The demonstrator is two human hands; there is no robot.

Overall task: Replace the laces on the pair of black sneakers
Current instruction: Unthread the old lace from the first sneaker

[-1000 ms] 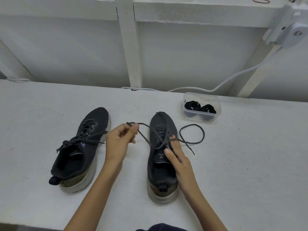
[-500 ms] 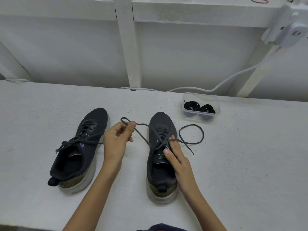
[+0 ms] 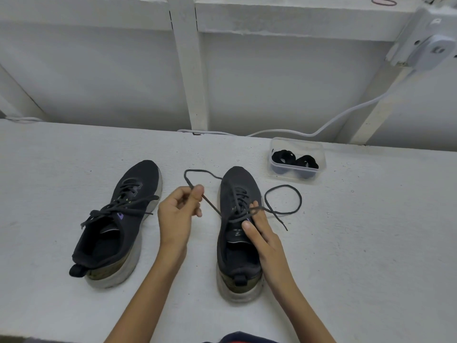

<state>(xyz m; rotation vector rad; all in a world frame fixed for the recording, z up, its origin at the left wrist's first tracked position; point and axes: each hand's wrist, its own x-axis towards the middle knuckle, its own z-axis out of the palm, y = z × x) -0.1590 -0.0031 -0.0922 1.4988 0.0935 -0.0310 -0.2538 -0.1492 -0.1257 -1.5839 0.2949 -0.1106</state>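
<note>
Two black sneakers stand on the white table (image 3: 371, 243), toes pointing away from me. The left sneaker (image 3: 116, 224) is laced, its lace ends lying loose across it. My left hand (image 3: 179, 214) pinches one end of the dark lace (image 3: 212, 206) of the right sneaker (image 3: 237, 233), and that end loops above my fingers. My right hand (image 3: 262, 233) lies on the right sneaker's tongue and eyelets with its fingers nearly straight. The lace's other end forms a loop (image 3: 294, 194) on the table to the right of the shoe.
A clear plastic box (image 3: 296, 160) with two rolled black laces sits behind and to the right of the right sneaker. A white cable (image 3: 284, 131) runs along the table's back edge up to a white device (image 3: 435, 49) on the wall frame.
My left hand has pulled the lace end to the left and slightly toward me, so a longer loop now hangs above it. My right hand has stayed on the shoe.
</note>
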